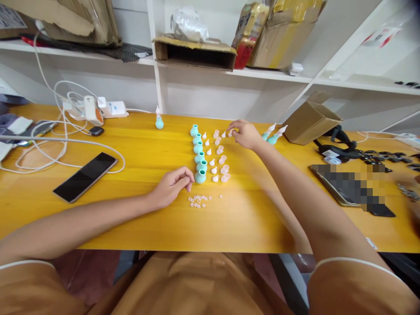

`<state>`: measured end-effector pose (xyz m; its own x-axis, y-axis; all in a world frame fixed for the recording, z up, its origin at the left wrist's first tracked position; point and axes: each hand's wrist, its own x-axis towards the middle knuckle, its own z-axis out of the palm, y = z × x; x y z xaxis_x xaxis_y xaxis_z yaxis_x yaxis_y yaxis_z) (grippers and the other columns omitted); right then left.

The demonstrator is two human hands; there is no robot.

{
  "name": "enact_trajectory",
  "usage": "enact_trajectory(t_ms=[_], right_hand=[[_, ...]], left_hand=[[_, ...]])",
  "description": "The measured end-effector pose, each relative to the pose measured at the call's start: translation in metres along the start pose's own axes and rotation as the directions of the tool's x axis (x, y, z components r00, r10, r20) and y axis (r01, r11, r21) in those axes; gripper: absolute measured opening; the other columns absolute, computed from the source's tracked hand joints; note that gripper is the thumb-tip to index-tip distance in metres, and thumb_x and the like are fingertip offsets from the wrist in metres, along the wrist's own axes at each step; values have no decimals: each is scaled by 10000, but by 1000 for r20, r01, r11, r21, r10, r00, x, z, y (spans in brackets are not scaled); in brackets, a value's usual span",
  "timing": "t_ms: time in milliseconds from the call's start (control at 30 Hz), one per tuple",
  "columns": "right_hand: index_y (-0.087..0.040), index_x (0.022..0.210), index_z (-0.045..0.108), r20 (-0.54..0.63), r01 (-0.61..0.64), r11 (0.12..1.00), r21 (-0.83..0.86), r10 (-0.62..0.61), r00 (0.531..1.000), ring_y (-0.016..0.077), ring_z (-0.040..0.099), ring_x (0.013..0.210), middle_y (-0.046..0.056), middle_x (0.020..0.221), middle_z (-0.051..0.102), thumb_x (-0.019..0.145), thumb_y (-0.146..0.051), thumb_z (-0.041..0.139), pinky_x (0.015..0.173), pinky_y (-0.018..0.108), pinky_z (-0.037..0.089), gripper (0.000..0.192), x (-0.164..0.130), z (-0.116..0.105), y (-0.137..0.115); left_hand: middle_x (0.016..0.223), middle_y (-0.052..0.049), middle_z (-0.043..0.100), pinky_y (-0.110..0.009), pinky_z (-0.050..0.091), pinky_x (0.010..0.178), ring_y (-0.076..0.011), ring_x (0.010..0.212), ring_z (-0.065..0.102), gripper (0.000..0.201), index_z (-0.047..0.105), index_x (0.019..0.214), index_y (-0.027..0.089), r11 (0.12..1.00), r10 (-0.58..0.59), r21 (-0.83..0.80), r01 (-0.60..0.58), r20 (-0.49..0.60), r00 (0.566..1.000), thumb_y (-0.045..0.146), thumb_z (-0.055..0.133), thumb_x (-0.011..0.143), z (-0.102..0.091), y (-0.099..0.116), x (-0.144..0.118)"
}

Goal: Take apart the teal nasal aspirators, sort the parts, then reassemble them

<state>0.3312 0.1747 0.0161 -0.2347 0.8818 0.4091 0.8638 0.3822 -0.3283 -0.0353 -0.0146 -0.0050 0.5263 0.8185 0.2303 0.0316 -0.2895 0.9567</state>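
Upright teal bulbs (198,153); pale tips (220,155) alongside

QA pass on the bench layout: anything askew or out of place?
Mostly tidy: teal bulbs and white tips sit in straight rows. Odd bits: small rings lie scattered loose by the left hand, and two assembled pieces lie tipped over beyond the right hand.

table (131,144): yellow-orange wood grain
bulbs (198,154): teal, in a row
tips (211,162): white, translucent
caps (223,159): pale pink
rings (198,201): small, pinkish-white
phone (85,176): glossy black
cables (49,144): white
power strip (111,108): white with a blue mark
small box (310,121): plain brown cardboard
shelves (197,87): white
sleeves (26,284): tan with a white edge
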Motion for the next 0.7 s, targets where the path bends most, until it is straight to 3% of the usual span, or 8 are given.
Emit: enact_trajectory(t_ms=[200, 400, 500, 600, 700], right_hand=[[-169, 1164, 840, 76, -25, 998, -58, 30, 997, 305, 716, 1273, 129, 1345, 790, 943, -158, 536, 1149, 416, 508, 376, 4, 28, -1], [-133, 1135, 832, 66, -11, 998, -64, 16, 998, 314, 720, 1231, 175, 1295, 795, 979, -209, 532, 1147, 446, 514, 347, -6, 37, -1], [-137, 1093, 827, 41, -4, 999, -43, 6, 999, 303, 731, 1165, 168, 1213, 813, 960, -195, 532, 1112, 445, 540, 329, -8, 36, -2], [-140, 1049, 829, -11, -12, 1000, -15, 12, 1000, 311, 742, 1127, 174, 1166, 823, 941, -194, 544, 1087, 457, 557, 310, -12, 32, -5], [-163, 1018, 837, -79, -36, 999, 12, 37, 996, 310, 758, 1104, 159, 1149, 834, 934, -200, 545, 1072, 469, 569, 306, -22, 23, -11]], left_hand=[[772, 20, 653, -304, 476, 782, -154, 745, 614, 156, 621, 974, 191, 1000, 5, 8, -5, 7, 1000, 279, 523, 1055, 1, 1, 0], [776, 6, 657, -304, 500, 777, -154, 746, 617, 217, 633, 968, 181, 999, 9, -41, -8, 23, 1000, 301, 493, 1083, 2, -1, -2], [781, 7, 662, -295, 498, 766, -150, 745, 623, 233, 633, 971, 184, 1000, 13, 21, -14, 30, 999, 298, 468, 1090, 2, 0, -3], [777, 17, 652, -265, 451, 692, -134, 691, 582, 138, 637, 959, 189, 980, 30, 192, -56, 134, 991, 233, 527, 1029, 0, 0, -4], [794, 27, 620, -254, 430, 658, -117, 646, 527, 103, 620, 941, 193, 924, 112, 315, -216, 316, 942, 114, 611, 874, -6, 0, -3]])
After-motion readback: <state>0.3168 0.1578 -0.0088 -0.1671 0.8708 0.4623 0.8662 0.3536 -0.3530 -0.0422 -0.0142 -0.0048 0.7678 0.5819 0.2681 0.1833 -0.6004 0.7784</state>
